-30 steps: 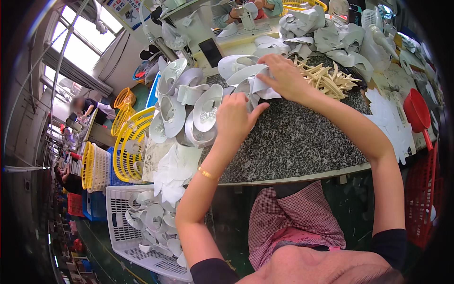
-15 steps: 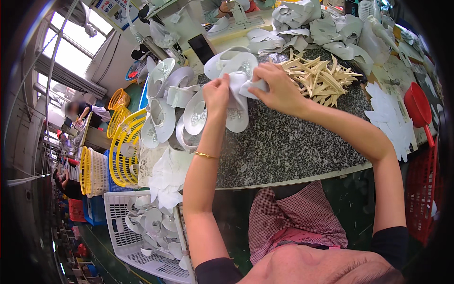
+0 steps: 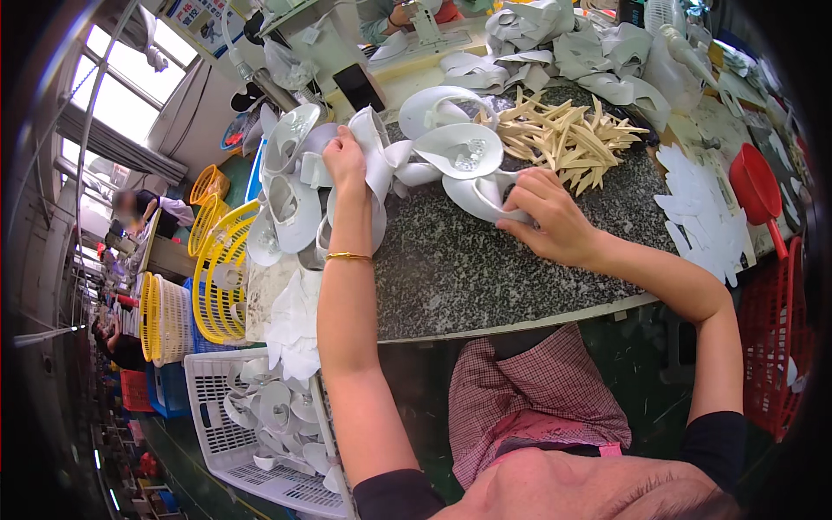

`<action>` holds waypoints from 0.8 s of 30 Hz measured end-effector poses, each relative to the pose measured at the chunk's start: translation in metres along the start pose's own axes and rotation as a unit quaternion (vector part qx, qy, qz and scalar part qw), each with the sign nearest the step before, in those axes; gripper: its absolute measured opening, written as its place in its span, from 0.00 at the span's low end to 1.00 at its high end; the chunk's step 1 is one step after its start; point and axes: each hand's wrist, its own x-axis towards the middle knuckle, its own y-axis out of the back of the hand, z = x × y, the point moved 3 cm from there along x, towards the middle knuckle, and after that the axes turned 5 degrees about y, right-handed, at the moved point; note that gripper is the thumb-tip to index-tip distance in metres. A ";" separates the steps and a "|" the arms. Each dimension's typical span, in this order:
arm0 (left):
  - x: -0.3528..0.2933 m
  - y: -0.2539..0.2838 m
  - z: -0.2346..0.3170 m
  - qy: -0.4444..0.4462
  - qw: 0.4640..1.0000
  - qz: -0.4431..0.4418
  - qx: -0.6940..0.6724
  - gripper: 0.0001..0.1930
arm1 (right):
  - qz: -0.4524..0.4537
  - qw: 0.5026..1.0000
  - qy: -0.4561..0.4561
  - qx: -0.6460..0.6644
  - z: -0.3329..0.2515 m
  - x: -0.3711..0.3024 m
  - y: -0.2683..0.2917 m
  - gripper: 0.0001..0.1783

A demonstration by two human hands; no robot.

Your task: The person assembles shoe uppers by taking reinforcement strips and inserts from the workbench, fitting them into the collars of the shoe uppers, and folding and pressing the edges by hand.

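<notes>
My left hand (image 3: 345,162) is closed on a white shoe upper (image 3: 375,156) at the right edge of a heap of similar uppers (image 3: 295,212). Farther right, my right hand (image 3: 553,217) pinches the edge of another white shoe upper (image 3: 472,201) above the speckled dark tabletop (image 3: 468,286). Between the hands lies an upper with a clear sparkling ornament (image 3: 468,152); it partly covers the one in my right hand. A narrow white part spans the gap beside the left upper, but I cannot tell which piece it belongs to.
Cream curved strips (image 3: 568,134) are piled beyond my right hand. A phone (image 3: 355,87) stands at the back, near grey-white pieces (image 3: 529,35). White flat cutouts (image 3: 698,212) and a red scoop (image 3: 756,186) lie right. A white basket of uppers (image 3: 217,407) stands lower left.
My hands have moved apart: the left went left toward the heap, the right came right and nearer. The uppers between them have spread out. The view has shifted slightly.
</notes>
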 end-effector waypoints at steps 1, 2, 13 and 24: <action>-0.006 0.001 0.014 -0.045 0.999 -0.001 -0.003 0.28 | -0.002 1.000 -0.013 -0.003 0.003 0.004 -0.003 0.15; -0.017 0.000 0.029 -0.110 0.991 -0.013 0.075 0.25 | -0.003 1.000 -0.020 -0.011 0.006 0.008 -0.007 0.14; -0.146 -0.060 0.067 -0.538 0.710 -0.003 0.455 0.25 | -0.025 0.993 0.063 -0.096 0.003 0.024 -0.054 0.11; -0.105 -0.065 0.037 -0.400 0.783 -0.132 0.458 0.10 | -0.072 0.988 0.046 -0.126 -0.005 0.001 -0.033 0.09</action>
